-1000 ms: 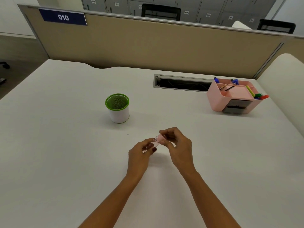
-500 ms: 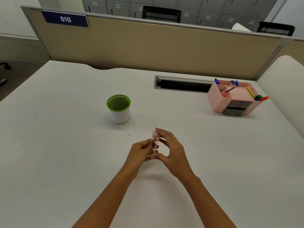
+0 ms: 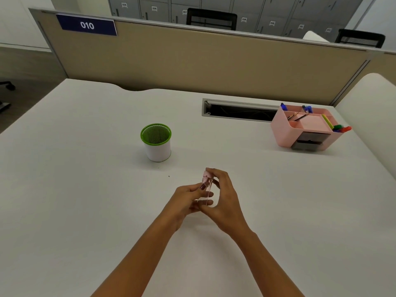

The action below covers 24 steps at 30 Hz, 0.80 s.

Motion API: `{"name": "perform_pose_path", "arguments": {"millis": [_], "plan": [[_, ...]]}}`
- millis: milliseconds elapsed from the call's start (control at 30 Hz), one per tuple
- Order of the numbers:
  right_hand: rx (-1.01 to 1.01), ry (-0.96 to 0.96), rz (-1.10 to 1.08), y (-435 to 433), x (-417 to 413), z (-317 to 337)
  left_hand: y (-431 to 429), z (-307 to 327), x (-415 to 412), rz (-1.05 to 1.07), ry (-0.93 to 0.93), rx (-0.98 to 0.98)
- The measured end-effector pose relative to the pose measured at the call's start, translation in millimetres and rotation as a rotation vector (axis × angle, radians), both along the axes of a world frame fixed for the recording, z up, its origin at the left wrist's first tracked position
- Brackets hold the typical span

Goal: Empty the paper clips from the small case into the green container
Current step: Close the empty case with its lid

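Observation:
A small clear case (image 3: 207,185) with a pink cap at its top stands upright between both hands, just above the white desk. My left hand (image 3: 186,199) pinches its left side with thumb and fingers. My right hand (image 3: 225,200) wraps it from the right, fingertips on the pink cap. The paper clips inside are too small to make out. The green container (image 3: 156,142), a white cup with a green rim and mesh inside, stands on the desk to the upper left of my hands, well apart from them.
A pink desk organiser (image 3: 308,127) with pens and markers sits at the far right. A cable slot (image 3: 240,110) is cut into the desk behind it. A beige partition (image 3: 203,63) closes the far edge.
The case has turned from lying sideways between my fingers to standing upright, pink cap up. My right hand shifted from holding the cap end to cupping the case's right side.

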State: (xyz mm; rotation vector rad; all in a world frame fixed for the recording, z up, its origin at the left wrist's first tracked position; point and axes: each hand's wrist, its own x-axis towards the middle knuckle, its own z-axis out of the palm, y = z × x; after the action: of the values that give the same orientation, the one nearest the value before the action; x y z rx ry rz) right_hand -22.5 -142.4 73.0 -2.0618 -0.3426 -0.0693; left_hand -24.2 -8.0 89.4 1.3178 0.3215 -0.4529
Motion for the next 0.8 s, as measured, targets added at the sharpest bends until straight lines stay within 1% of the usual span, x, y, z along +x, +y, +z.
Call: {"name": "perform_pose_path", "arguments": {"millis": [433, 800], "plan": [[-0.051, 0.01, 0.002, 4.3, 3.1, -4.2, -6.8, -6.4, -2.0, 0.167, -0.027, 0.088], [-0.077, -0.052, -0.006, -1.6, 6.9, 0.5, -9.3, -6.6, 0.7, 0.158, -0.025, 0.095]]}}
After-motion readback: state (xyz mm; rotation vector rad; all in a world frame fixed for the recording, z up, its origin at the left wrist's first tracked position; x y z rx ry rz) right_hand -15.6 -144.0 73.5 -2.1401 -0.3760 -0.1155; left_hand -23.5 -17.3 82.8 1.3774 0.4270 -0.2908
